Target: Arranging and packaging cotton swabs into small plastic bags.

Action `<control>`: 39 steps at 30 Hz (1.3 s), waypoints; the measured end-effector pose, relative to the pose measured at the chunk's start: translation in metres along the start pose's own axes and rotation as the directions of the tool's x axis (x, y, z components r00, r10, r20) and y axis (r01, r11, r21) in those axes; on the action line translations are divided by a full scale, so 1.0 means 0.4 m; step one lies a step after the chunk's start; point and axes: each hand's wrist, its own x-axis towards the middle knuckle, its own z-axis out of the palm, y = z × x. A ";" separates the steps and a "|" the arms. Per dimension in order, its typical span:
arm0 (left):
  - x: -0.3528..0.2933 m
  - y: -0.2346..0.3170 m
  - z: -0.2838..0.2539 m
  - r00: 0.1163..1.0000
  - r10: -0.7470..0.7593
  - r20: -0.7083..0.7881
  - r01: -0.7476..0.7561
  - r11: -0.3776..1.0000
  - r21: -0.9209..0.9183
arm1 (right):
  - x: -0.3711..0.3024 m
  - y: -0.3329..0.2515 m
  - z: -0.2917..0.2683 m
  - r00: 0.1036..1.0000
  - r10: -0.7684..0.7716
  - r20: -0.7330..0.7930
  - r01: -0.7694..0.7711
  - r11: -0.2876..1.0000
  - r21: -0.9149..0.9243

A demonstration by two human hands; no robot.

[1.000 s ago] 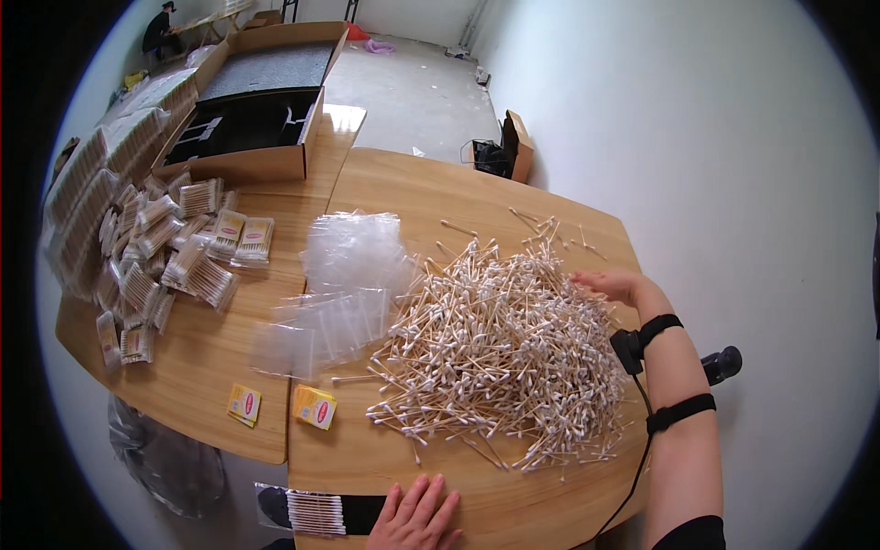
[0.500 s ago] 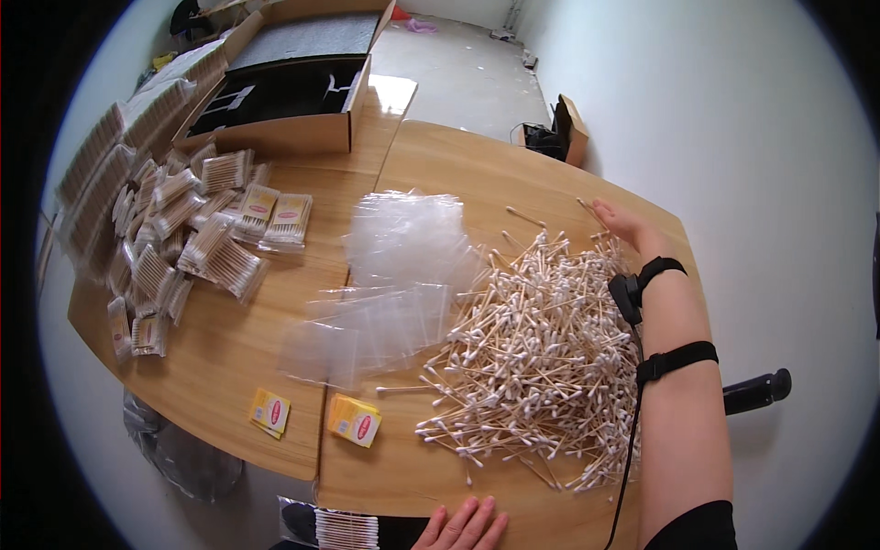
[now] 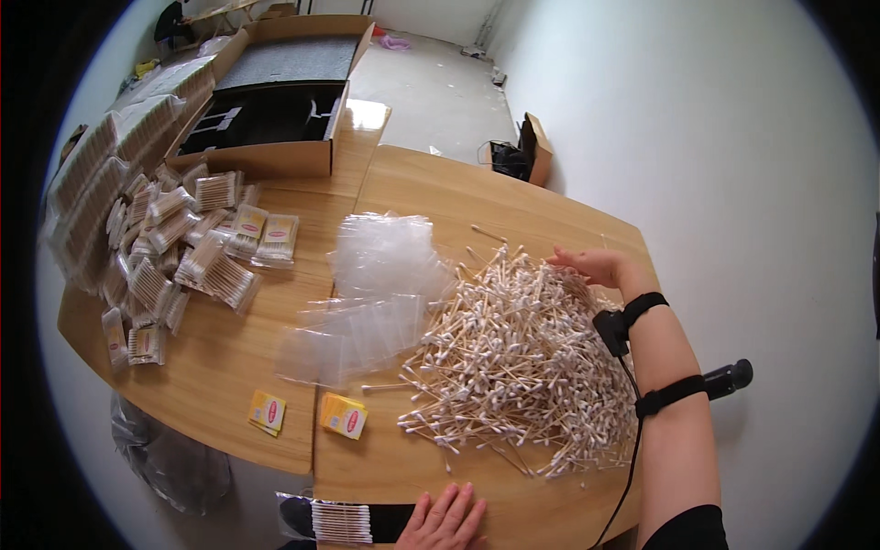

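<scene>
A large heap of loose cotton swabs (image 3: 522, 367) with pale sticks and white tips covers the right side of the wooden table. My right hand (image 3: 591, 266) reaches over the heap's far right edge, fingers stretched out and touching swabs. Flat at the table's near edge lies my left hand (image 3: 442, 519), its fingers spread and nothing in them. Just left of it, a clear bag with a row of cotton swabs (image 3: 341, 521) rests on a black surface. Clear plastic bags (image 3: 380, 257) are spread left of the heap. Small yellow cards (image 3: 344, 416) sit in a stack nearer me.
More yellow cards (image 3: 267, 411) lie further left. Filled swab packets (image 3: 215, 275) are piled at the left, beside stacked bundles (image 3: 92, 197). An open cardboard box (image 3: 266, 158) with black contents stands at the far left. Another box (image 3: 539, 151) is on the floor beyond the table.
My right hand has moved left and nearer, from beyond the heap onto its far edge. The view has shifted slightly; my left hand stays at the near edge.
</scene>
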 end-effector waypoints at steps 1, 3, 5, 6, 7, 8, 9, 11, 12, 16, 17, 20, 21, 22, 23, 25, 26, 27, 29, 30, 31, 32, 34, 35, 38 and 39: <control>-0.003 0.001 -0.001 1.000 0.004 0.004 -0.004 1.000 -0.003 | -0.015 0.010 -0.009 1.000 0.006 -0.002 -0.006 1.000 0.002; -0.005 0.004 0.002 1.000 -0.003 -0.020 0.003 1.000 0.005 | -0.026 0.044 -0.048 0.981 -0.053 -0.184 0.071 0.993 0.096; 0.004 0.009 0.000 1.000 0.010 0.007 -0.010 1.000 -0.004 | 0.008 0.165 -0.136 0.939 -0.010 -0.345 0.043 0.995 0.087; 0.007 0.006 0.006 1.000 0.021 0.009 -0.021 1.000 0.010 | 0.030 0.217 -0.156 0.902 0.002 -0.432 0.032 0.997 0.072; 0.009 0.004 0.011 1.000 0.020 0.015 -0.020 0.999 0.030 | 0.053 0.250 -0.152 0.908 0.001 -0.418 0.035 0.996 0.078; 0.009 0.004 0.012 1.000 0.006 0.025 -0.007 0.999 0.035 | 0.080 0.285 -0.141 0.867 -0.018 -0.497 0.065 0.995 0.079; 0.011 0.005 0.013 1.000 0.007 0.028 -0.008 0.999 0.054 | 0.103 0.321 -0.134 0.819 -0.030 -0.573 0.090 0.993 0.077; 0.014 0.004 0.012 0.999 0.005 0.043 -0.008 0.998 0.069 | 0.149 0.380 -0.164 0.840 -0.080 -0.537 0.122 0.992 0.043; 0.015 0.003 0.012 0.999 0.011 0.043 -0.015 0.996 0.087 | 0.175 0.400 -0.176 0.851 -0.134 -0.507 0.157 0.988 0.004; 0.015 0.002 0.004 0.999 -0.003 0.045 -0.004 0.989 0.149 | 0.228 0.383 -0.152 0.852 -0.131 -0.508 0.158 0.987 0.010; 0.014 0.004 0.005 0.998 -0.017 0.053 0.009 0.988 0.155 | 0.228 0.363 -0.132 0.859 -0.052 -0.509 0.104 0.992 0.074; 0.019 -0.001 0.010 0.998 0.008 0.061 -0.016 0.991 0.136 | 0.205 0.381 -0.146 0.853 0.002 -0.521 0.077 0.989 0.130; 0.020 0.003 0.009 0.999 0.007 0.052 -0.013 0.993 0.115 | 0.193 0.381 -0.145 0.857 -0.034 -0.514 0.118 0.984 0.132; 0.021 0.007 0.007 0.999 0.010 0.042 -0.014 0.996 0.093 | 0.179 0.378 -0.145 0.855 -0.033 -0.517 0.116 0.985 0.129; 0.022 0.009 0.008 0.999 0.016 0.037 -0.019 0.996 0.090 | 0.164 0.373 -0.144 0.897 -0.024 -0.441 0.090 0.987 0.130; 0.017 0.012 0.005 0.999 -0.017 0.042 0.013 0.996 0.084 | 0.136 0.331 -0.113 0.931 -0.025 -0.364 0.077 0.988 0.130; 0.014 0.013 0.006 0.999 -0.011 0.034 0.008 0.996 0.086 | 0.122 0.308 -0.091 0.953 0.025 -0.302 0.025 0.987 0.161; 0.009 0.011 0.006 1.000 -0.014 0.013 0.013 0.997 0.078 | 0.103 0.288 -0.074 0.969 0.071 -0.239 -0.026 0.982 0.187; 0.009 0.009 0.007 1.000 0.007 -0.027 -0.005 0.998 0.055 | 0.060 0.292 -0.066 0.986 0.077 -0.148 -0.057 0.989 0.133; 0.010 0.010 0.006 0.999 0.020 -0.027 -0.019 0.999 0.047 | 0.040 0.305 -0.047 0.973 0.008 -0.231 0.006 0.998 0.060; 0.010 0.010 0.004 0.999 0.027 -0.025 -0.026 0.999 0.045 | 0.033 0.315 -0.027 0.974 0.012 -0.225 0.003 0.998 0.064; 0.011 0.008 0.006 0.998 0.037 -0.042 -0.035 0.999 0.040 | -0.004 0.304 -0.028 0.982 0.038 -0.185 -0.028 0.998 0.055; 0.006 0.003 0.012 0.998 0.044 -0.051 -0.041 0.998 0.049 | -0.047 0.237 -0.023 0.989 0.048 -0.141 -0.042 0.998 0.044; 0.003 0.000 0.011 0.997 0.040 -0.062 -0.036 0.998 0.054 | -0.061 0.199 -0.020 0.987 -0.049 -0.151 0.023 0.985 -0.170; -0.003 0.002 0.009 0.996 0.055 -0.074 -0.048 0.994 0.098 | -0.080 0.046 0.018 0.962 -0.202 -0.185 0.120 0.918 -0.379; -0.004 0.002 0.009 0.995 0.054 -0.081 -0.047 0.995 0.086 | -0.066 -0.015 0.045 0.940 -0.260 -0.220 0.166 0.913 -0.372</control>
